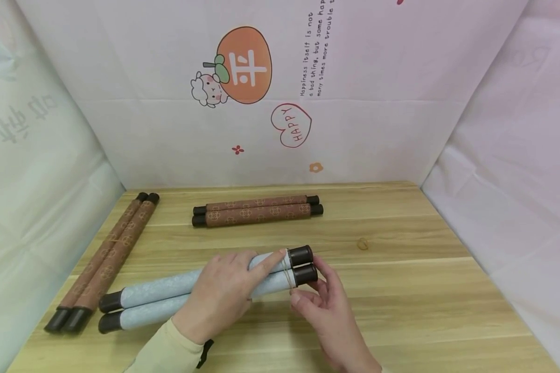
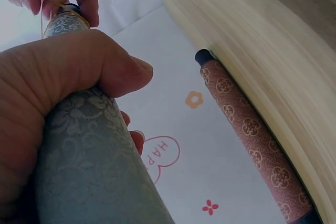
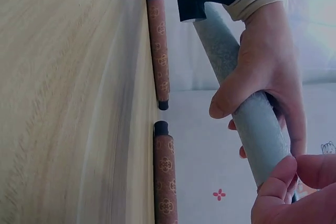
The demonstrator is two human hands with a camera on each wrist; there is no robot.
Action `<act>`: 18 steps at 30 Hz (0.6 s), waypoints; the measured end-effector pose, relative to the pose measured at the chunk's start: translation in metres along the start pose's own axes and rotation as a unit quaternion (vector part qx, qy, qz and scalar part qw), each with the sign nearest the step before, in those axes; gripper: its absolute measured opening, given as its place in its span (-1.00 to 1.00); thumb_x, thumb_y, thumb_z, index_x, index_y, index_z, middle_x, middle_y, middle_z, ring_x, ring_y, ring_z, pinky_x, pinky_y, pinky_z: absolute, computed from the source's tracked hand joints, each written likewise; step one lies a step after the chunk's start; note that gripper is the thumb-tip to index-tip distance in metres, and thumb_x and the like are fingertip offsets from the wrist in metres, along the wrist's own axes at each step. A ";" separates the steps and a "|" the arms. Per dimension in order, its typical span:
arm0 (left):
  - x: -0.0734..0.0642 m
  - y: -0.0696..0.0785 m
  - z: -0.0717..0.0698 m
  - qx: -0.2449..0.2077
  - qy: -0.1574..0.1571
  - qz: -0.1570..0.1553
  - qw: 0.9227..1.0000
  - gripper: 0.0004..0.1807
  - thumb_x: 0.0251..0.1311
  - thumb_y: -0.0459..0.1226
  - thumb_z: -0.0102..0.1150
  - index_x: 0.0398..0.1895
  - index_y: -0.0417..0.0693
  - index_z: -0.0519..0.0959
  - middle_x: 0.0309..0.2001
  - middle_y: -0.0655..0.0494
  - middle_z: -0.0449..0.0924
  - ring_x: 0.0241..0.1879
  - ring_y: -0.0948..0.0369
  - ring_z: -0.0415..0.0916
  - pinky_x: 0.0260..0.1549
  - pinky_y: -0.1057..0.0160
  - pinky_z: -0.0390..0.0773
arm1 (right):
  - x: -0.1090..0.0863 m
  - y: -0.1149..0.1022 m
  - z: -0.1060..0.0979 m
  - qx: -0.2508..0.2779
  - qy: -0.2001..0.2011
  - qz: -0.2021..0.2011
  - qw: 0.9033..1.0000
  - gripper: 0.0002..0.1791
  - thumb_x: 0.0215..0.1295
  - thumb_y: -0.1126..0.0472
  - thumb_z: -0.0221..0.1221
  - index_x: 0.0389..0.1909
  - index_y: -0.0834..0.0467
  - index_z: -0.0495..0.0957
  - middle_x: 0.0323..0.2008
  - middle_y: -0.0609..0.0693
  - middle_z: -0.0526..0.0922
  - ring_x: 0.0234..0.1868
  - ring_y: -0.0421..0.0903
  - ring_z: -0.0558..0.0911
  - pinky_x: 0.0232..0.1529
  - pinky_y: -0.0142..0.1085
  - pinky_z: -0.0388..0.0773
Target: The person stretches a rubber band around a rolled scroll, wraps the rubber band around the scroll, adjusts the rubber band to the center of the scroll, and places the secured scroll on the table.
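Observation:
Two light blue rolled scrolls (image 1: 161,284) with dark end caps lie side by side, slanting up to the right in the head view. My left hand (image 1: 224,290) grips the pair around the middle, its thumb wrapped over the pale patterned cloth in the left wrist view. A thin rubber band (image 1: 286,269) crosses both scrolls near their right caps. My right hand (image 1: 329,311) is at that end and pinches the band between thumb and fingers. In the left wrist view a strand of the band stands away from the scroll at the right fingertips (image 2: 48,8).
A pair of brown patterned scrolls (image 1: 129,228) lies at the left of the wooden table (image 1: 424,290), banded at the middle. Another brown pair (image 1: 261,211) lies toward the back. A loose rubber band (image 1: 362,244) rests right of it. White printed cloth (image 1: 168,129) encloses the table.

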State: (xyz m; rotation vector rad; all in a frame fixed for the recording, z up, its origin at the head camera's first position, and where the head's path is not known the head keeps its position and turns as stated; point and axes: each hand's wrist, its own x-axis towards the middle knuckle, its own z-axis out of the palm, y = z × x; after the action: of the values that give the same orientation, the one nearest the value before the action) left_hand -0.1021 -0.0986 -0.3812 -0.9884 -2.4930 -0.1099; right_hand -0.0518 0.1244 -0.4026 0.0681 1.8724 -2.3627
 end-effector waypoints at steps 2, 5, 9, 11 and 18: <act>-0.001 -0.001 0.001 -0.001 -0.001 -0.003 1.000 0.24 -0.30 -0.17 0.75 0.59 0.37 0.29 -0.05 0.03 0.69 -0.23 0.06 0.71 -0.23 0.01 0.70 | -0.002 0.000 0.000 -0.004 0.000 -0.003 1.000 -0.01 0.30 0.34 0.35 0.62 0.04 -0.01 0.40 0.30 0.36 0.10 0.03 0.62 0.08 -0.21 0.67; -0.001 -0.002 0.001 -0.002 -0.001 -0.008 1.000 0.24 -0.29 -0.21 0.74 0.59 0.36 0.28 -0.06 0.02 0.70 -0.24 0.05 0.71 -0.25 0.02 0.70 | -0.003 -0.001 0.001 -0.012 0.003 -0.005 1.000 0.00 0.31 0.33 0.34 0.63 0.10 -0.04 0.43 0.31 0.31 0.06 0.00 0.62 0.06 -0.23 0.67; -0.002 -0.003 0.001 -0.005 0.001 -0.007 1.000 0.26 -0.30 -0.23 0.74 0.60 0.37 0.27 -0.06 0.02 0.69 -0.24 0.05 0.70 -0.24 0.02 0.70 | -0.004 -0.001 0.001 -0.031 0.017 0.002 0.999 -0.01 0.31 0.31 0.35 0.63 0.06 -0.01 0.43 0.28 0.33 0.03 0.01 0.62 0.02 -0.24 0.68; -0.002 -0.003 0.001 -0.006 0.002 -0.006 1.000 0.26 -0.30 -0.23 0.74 0.60 0.36 0.27 -0.07 0.03 0.69 -0.24 0.05 0.70 -0.24 0.02 0.70 | -0.004 -0.001 0.000 -0.046 0.024 0.005 0.999 -0.02 0.30 0.29 0.37 0.62 0.02 0.02 0.45 0.24 0.32 0.03 0.03 0.63 0.02 -0.25 0.67; -0.005 -0.003 0.002 -0.009 -0.014 -0.007 1.000 0.30 -0.32 -0.19 0.77 0.62 0.33 0.24 -0.01 0.01 0.70 -0.20 0.05 0.71 -0.22 0.02 0.71 | -0.001 -0.001 -0.009 -0.228 0.052 -0.057 0.970 -0.01 0.16 0.12 0.51 0.56 -0.10 0.18 0.49 0.01 0.30 0.31 0.05 0.46 0.24 -0.13 0.54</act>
State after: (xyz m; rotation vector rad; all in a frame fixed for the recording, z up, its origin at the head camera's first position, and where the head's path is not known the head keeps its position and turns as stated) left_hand -0.1024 -0.1035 -0.3849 -0.9865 -2.5296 -0.1237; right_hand -0.0511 0.1334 -0.4033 0.0401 2.4820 -1.9610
